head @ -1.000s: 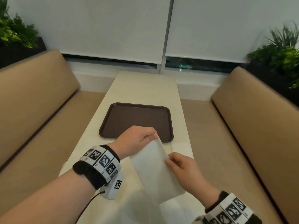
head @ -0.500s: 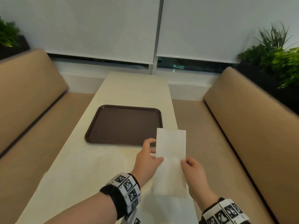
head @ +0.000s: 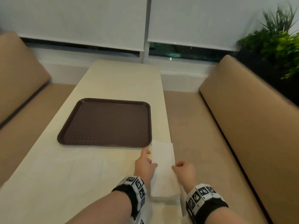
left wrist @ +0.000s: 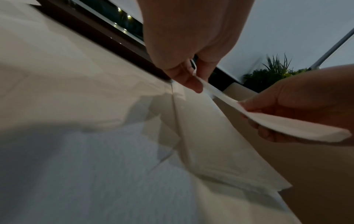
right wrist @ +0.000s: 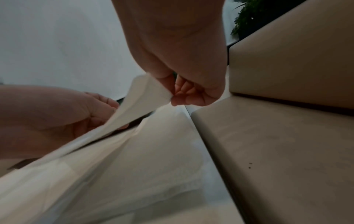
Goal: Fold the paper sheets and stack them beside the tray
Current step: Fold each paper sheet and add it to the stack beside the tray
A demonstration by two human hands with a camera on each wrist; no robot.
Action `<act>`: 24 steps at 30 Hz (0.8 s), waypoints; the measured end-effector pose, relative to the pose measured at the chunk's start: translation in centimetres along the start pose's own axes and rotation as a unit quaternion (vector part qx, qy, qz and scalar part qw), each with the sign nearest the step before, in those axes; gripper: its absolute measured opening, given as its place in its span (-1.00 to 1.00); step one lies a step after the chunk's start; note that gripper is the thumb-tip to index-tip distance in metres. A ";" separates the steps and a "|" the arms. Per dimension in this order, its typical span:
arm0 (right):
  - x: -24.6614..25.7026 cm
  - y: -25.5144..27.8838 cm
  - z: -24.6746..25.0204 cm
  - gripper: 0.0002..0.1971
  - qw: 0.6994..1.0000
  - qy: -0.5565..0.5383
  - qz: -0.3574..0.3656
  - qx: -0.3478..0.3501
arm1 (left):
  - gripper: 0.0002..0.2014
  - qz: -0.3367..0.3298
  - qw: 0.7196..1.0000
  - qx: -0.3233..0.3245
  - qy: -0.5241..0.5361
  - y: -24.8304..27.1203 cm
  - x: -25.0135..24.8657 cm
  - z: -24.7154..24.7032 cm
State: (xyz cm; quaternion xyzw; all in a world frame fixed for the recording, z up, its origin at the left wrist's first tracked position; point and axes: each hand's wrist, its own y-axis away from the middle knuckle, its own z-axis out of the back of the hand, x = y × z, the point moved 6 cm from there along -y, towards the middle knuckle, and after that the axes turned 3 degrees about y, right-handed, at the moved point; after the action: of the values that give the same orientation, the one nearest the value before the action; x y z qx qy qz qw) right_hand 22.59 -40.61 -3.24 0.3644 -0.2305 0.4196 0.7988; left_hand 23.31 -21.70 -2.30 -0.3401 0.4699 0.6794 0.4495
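A brown tray [head: 105,122] lies on the cream table [head: 119,80]. Both hands hold a folded white paper [head: 163,159] just above the table, off the tray's near right corner. My left hand [head: 151,162] pinches its left edge; in the left wrist view the left hand [left wrist: 195,77] has thumb and finger on the paper [left wrist: 287,125]. My right hand [head: 175,167] pinches the right edge, and the right wrist view shows the right hand [right wrist: 172,97] on the paper [right wrist: 134,109]. Under it lies a stack of folded sheets [head: 165,197], also in the wrist views [left wrist: 229,159] [right wrist: 162,166].
Flat unfolded sheets [head: 72,175] cover the near left of the table. The table's right edge [head: 171,139] runs right beside the stack. Tan benches [head: 242,126] flank the table on both sides, and a plant [head: 278,39] stands at the back right.
Both hands carried the folded paper rightward and down, from upright in front of the tray to nearly flat over the stack by the tray's near right corner.
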 end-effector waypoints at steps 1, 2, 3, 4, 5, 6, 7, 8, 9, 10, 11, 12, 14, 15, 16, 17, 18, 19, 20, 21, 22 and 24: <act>-0.1 -0.5 -0.2 -0.95 1.000 0.019 0.005 0.001 | -0.62 -0.001 1.000 0.002 -0.009 -0.3 0.2 -0.2; -0.2 -0.8 -0.4 -0.96 0.999 0.034 0.010 0.003 | -0.61 -0.002 1.000 0.005 -0.020 -0.5 0.4 -0.5; -0.3 -1.1 -0.6 -0.96 0.999 0.047 0.017 0.004 | -0.61 -0.002 0.999 0.008 -0.032 -0.8 0.7 -0.7; -0.3 -1.4 -0.8 -0.97 0.998 0.061 0.023 0.007 | -0.60 -0.002 0.999 0.011 -0.043 -1.0 0.9 -0.8; -0.4 -1.6 -1.1 -0.97 0.997 0.077 0.027 0.011 | -0.59 0.000 0.999 0.013 -0.052 -1.1 1.2 -1.0; -0.4 -1.7 -1.3 -0.96 0.995 0.094 0.032 0.017 | -0.58 0.000 0.998 0.013 -0.060 -1.3 1.4 -1.1; -0.6 -1.8 -1.5 -0.94 0.993 0.111 0.034 0.022 | -0.57 0.000 0.998 0.014 -0.068 -1.4 1.7 -1.3; -0.7 -1.9 -1.8 -0.91 0.991 0.127 0.037 0.026 | -0.55 0.000 0.997 0.016 -0.075 -1.5 1.9 -1.4; -0.8 -1.9 -2.0 -0.87 0.989 0.139 0.041 0.027 | -0.54 0.001 0.997 0.016 -0.081 -1.6 2.1 -1.5; -0.8 -1.9 -2.1 -0.84 0.988 0.143 0.048 0.025 | -0.53 0.000 0.996 0.015 -0.087 -1.6 2.2 -1.5; -0.9 -1.8 -2.2 -0.81 0.988 0.142 0.054 0.020 | -0.52 -0.003 0.996 0.014 -0.093 -1.7 2.4 -1.6; -1.0 -1.7 -2.3 -0.80 0.988 0.139 0.060 0.015 | -0.51 -0.007 0.995 0.013 -0.098 -1.8 2.5 -1.6; -1.2 -1.5 -2.4 -0.80 0.990 0.129 0.064 0.009 | -0.52 -0.017 0.994 0.013 -0.111 -2.0 2.6 -1.5; -1.3 -1.5 -2.5 -0.80 0.991 0.122 0.062 0.008 | -0.54 -0.022 0.993 0.016 -0.119 -2.1 2.7 -1.6; -1.5 -1.5 -2.5 -0.78 0.992 0.115 0.059 0.007 | -0.57 -0.028 0.991 0.020 -0.128 -2.2 2.8 -1.7; -1.7 -1.4 -2.6 -0.75 0.992 0.111 0.056 0.007 | -0.61 -0.034 0.990 0.025 -0.138 -2.3 3.0 -1.8; -1.7 -1.4 -2.8 -0.72 0.992 0.111 0.057 0.006 | -0.63 -0.039 0.988 0.030 -0.148 -2.4 3.1 -1.9; -1.7 -1.4 -2.9 -0.70 0.992 0.113 0.060 0.007 | -0.65 -0.042 0.986 0.034 -0.156 -2.5 3.4 -2.0; -1.6 -1.4 -3.0 -0.69 0.991 0.115 0.064 0.008 | -0.65 -0.046 0.985 0.036 -0.162 -2.6 3.5 -2.1; -1.5 -1.3 -3.0 -0.69 0.991 0.119 0.064 0.010 | -0.65 -0.050 0.984 0.037 -0.169 -2.6 3.6 -2.1; -1.4 -1.3 -3.0 -0.68 0.990 0.121 0.065 0.011 | -0.66 -0.056 0.982 0.037 -0.176 -2.6 3.7 -2.2; -1.2 -1.2 -2.9 -0.67 0.990 0.123 0.066 0.008 | -0.68 -0.070 0.979 0.035 -0.187 -2.5 3.7 -2.0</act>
State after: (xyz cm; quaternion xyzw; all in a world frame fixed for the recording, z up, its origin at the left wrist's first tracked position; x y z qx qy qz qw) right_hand 23.07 -39.47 -6.33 0.3006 -0.1501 0.5148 0.7887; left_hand 24.33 -22.12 -7.06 -0.2232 0.3762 0.6812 0.5871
